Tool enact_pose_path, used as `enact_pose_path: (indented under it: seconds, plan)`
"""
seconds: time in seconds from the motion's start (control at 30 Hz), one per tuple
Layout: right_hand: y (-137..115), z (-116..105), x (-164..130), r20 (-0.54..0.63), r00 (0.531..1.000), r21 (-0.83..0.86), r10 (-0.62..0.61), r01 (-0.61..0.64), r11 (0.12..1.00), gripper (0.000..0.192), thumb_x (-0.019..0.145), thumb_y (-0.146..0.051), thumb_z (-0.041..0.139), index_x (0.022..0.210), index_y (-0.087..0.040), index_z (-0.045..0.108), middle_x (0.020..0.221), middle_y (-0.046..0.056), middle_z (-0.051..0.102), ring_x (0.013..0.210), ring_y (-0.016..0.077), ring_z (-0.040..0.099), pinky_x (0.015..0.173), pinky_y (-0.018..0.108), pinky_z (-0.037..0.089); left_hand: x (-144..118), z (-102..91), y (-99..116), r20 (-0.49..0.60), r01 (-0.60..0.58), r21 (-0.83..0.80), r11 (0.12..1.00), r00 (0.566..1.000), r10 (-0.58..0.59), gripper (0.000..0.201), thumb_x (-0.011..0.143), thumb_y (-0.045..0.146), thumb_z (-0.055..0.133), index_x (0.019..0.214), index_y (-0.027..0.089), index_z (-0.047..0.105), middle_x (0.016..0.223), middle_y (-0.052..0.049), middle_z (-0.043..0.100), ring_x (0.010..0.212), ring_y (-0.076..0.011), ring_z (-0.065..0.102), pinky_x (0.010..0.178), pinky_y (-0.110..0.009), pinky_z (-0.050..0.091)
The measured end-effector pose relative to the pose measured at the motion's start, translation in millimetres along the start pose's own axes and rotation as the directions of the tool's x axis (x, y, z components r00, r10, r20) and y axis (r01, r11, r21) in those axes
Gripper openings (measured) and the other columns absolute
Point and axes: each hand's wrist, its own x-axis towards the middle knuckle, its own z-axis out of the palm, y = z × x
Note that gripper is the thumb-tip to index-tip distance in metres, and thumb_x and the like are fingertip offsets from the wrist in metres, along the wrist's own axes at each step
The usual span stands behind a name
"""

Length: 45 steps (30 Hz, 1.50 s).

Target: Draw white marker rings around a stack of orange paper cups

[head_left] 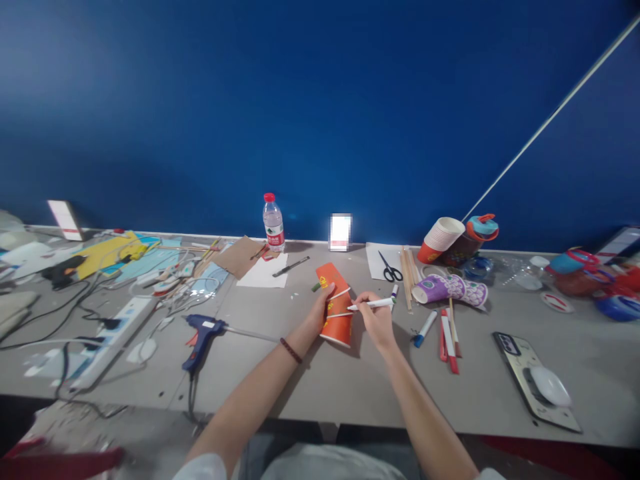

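Cups point(336, 330), orange and end to end, sit mid-frame over the counter point(300, 400). I have the left hand point(320, 313) curled around them, grip snug, likely to steady them, while the right hand point(376, 325) pinches a white marker point(379, 303) near its tip, probably for control. I can't tell whether the tip touches.

Tapered orange paper cups point(337, 328) look smooth, the slim white marker point(380, 303) smooth plastic, the flat grey tabletop point(345, 390) matt.

Two hands point(379, 327), one blue glue gun point(201, 337)
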Motion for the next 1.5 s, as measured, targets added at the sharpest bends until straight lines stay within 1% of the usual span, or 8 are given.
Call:
enact_pose_path:
  seconds: [0.23,0.33,0.47,0.6,0.77,1.0,1.33,1.5]
  plan:
    - [-1.1,0.1,0.4,-0.039,0.998,0.066,0.038,-0.035,0.997,0.012,0.069,-0.031,0.053,0.064,-0.021,0.057,0.059,-0.001,0.060,0.057,0.0154,0.054,0.054,0.025,0.043,1.5,-0.8,-2.1,0.013,-0.008,-0.022,1.000,1.000,0.009,0.034,0.081,0.044,0.065,0.090,0.012,0.067,0.072,-0.009,0.072,0.060,-0.0202,0.066,0.066,-0.032,0.053]
    - [-1.6,0.3,-0.2,-0.036,0.998,0.070,0.049,-0.046,0.996,0.012,0.070,-0.032,0.054,0.065,-0.021,0.057,0.059,-0.001,0.059,0.057,0.0160,0.057,0.054,0.026,0.044,2.7,0.2,-2.0,0.029,-0.066,-0.035,0.997,0.997,0.067,0.036,0.079,0.046,0.066,0.089,0.012,0.067,0.073,-0.009,0.072,0.062,-0.0208,0.066,0.068,-0.034,0.053]
    - [-1.5,2.3,-1.1,-0.027,0.998,0.097,0.060,-0.057,0.994,0.012,0.071,-0.033,0.056,0.067,-0.022,0.057,0.060,-0.001,0.060,0.059,0.0170,0.060,0.057,0.027,0.048,5.4,-0.2,-1.8,0.093,-0.165,-0.052,0.985,0.981,0.169,0.034,0.075,0.044,0.066,0.087,0.012,0.067,0.075,-0.009,0.071,0.065,-0.0218,0.066,0.069,-0.035,0.052]
    - [1.0,3.9,-1.4,-0.007,0.998,0.124,0.066,-0.065,0.990,0.012,0.070,-0.033,0.058,0.067,-0.021,0.057,0.061,-0.001,0.061,0.062,0.0183,0.063,0.061,0.028,0.049,7.0,-1.9,-2.3,0.112,-0.200,-0.021,0.980,0.973,0.201,0.030,0.074,0.040,0.066,0.086,0.012,0.067,0.077,-0.009,0.072,0.067,-0.0230,0.067,0.071,-0.036,0.051]
    - [2.4,3.6,-1.5,0.038,0.998,0.108,0.056,-0.060,0.992,0.012,0.072,-0.032,0.058,0.067,-0.021,0.057,0.061,-0.001,0.061,0.063,0.0181,0.063,0.061,0.028,0.049,5.0,-0.9,-2.0,0.091,-0.168,-0.040,0.985,0.981,0.171,0.032,0.074,0.039,0.068,0.090,0.012,0.067,0.082,-0.009,0.073,0.070,-0.0223,0.067,0.073,-0.035,0.051]
    - [-0.1,4.0,-2.4,0.086,0.996,0.059,0.034,-0.039,0.997,0.012,0.073,-0.030,0.058,0.067,-0.020,0.059,0.062,-0.001,0.062,0.061,0.0164,0.059,0.060,0.026,0.046,2.0,-1.8,-0.5,0.054,-0.087,-0.062,0.994,0.994,0.090,0.032,0.075,0.038,0.069,0.092,0.011,0.067,0.080,-0.008,0.072,0.069,-0.0206,0.067,0.073,-0.033,0.051]
    - [3.2,4.1,-3.4,0.079,0.996,0.025,0.036,-0.038,0.999,0.012,0.075,-0.030,0.058,0.068,-0.020,0.059,0.061,-0.002,0.061,0.060,0.0154,0.057,0.058,0.025,0.043,1.6,-2.1,-0.3,0.073,-0.088,-0.074,0.993,0.993,0.094,0.030,0.076,0.038,0.070,0.086,0.011,0.068,0.076,-0.008,0.072,0.066,-0.0202,0.067,0.068,-0.032,0.051]
    - [0.5,4.1,-3.5,0.085,0.996,0.030,0.040,-0.043,0.999,0.012,0.074,-0.031,0.057,0.068,-0.020,0.059,0.061,-0.002,0.061,0.058,0.0151,0.056,0.057,0.025,0.042,2.7,-3.4,-0.7,0.068,-0.073,-0.073,0.995,0.995,0.078,0.031,0.075,0.038,0.070,0.088,0.011,0.068,0.078,-0.008,0.072,0.067,-0.0204,0.067,0.069,-0.032,0.051]
